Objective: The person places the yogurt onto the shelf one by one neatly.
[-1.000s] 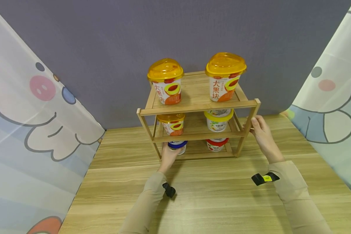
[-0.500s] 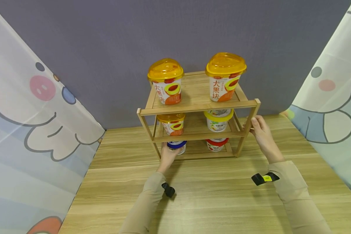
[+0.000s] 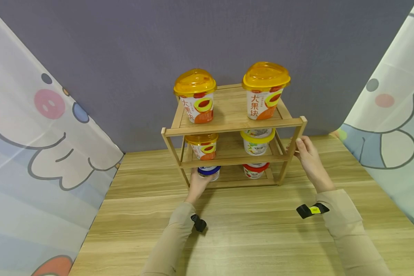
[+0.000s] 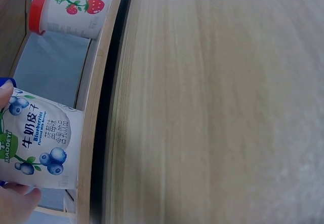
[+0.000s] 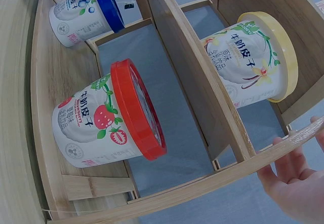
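A three-tier wooden shelf rack stands against the back wall in the head view. On its bottom tier at the left, my left hand grips a white blueberry milk tub with a blue lid. In the right wrist view, fingers reach over that lid. My right hand holds the rack's right front post, thumb on one side and fingers on the other. A strawberry tub with a red lid sits at the right of the bottom tier, apart from both hands.
Two fruit cups with domed orange lids, one left and one right, top the rack. The middle tier carries a similar cup and a yellow-lidded tub. Cartoon curtains flank the wooden table.
The left hand and the blue-lidded tub shift only very slightly. The right hand and the rack stay put.
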Tool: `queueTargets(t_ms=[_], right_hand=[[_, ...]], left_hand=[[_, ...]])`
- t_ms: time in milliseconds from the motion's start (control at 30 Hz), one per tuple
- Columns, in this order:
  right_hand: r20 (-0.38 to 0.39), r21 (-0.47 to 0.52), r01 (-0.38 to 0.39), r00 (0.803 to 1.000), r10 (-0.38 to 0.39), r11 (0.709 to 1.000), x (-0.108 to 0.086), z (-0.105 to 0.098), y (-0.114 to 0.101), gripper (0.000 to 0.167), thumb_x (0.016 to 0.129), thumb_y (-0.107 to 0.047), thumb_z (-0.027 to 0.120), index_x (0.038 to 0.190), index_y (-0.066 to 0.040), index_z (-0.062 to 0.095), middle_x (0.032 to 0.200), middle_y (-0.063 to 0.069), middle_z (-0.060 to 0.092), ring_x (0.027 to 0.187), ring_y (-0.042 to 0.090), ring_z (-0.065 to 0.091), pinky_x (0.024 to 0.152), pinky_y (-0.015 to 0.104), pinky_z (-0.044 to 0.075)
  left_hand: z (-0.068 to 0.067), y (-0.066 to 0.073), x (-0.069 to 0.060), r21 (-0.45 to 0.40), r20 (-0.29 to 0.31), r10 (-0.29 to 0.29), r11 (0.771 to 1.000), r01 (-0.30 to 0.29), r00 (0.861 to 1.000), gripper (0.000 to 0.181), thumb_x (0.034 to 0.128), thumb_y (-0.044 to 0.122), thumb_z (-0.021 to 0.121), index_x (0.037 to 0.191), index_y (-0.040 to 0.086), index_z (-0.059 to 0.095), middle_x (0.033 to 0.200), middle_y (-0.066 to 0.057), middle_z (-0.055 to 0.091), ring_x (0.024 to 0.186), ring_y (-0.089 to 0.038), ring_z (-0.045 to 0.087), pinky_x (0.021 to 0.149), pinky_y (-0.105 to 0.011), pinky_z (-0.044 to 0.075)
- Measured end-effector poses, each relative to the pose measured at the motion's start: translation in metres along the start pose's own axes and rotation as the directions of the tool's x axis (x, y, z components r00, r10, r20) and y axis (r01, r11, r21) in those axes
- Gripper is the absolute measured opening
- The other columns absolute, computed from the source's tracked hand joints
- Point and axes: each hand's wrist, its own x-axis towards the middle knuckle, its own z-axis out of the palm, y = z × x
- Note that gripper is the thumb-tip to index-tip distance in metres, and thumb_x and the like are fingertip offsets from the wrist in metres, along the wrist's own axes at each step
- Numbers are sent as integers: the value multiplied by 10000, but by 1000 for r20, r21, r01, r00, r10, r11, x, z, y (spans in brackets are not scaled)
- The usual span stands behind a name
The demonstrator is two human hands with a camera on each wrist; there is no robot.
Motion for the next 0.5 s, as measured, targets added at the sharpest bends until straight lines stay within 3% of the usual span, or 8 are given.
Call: queueTargets(t_ms=[333, 500], right_hand=[[1, -39, -17, 1000, 17, 999, 0, -1, 0, 156, 956, -228, 329, 1048, -158, 433, 968, -40, 483, 885, 39, 519, 765, 123, 409], [-4, -50, -26, 1000, 26, 998, 1, -2, 1, 154, 958, -216, 321, 1049, -159, 432, 970, -44, 480, 885, 34, 518, 764, 119, 407]], left_hand=[[-2, 0, -8, 67, 17, 73, 995, -74, 997, 763, 734, 157, 716, 1368, 146, 293, 1343, -220, 234, 1239, -379, 226, 960, -531, 286], [-2, 1, -12, 56, 2, 93, 994, -92, 996, 781, 720, 96, 716, 1371, 118, 285, 1322, -225, 216, 1215, -369, 259, 974, -515, 275]])
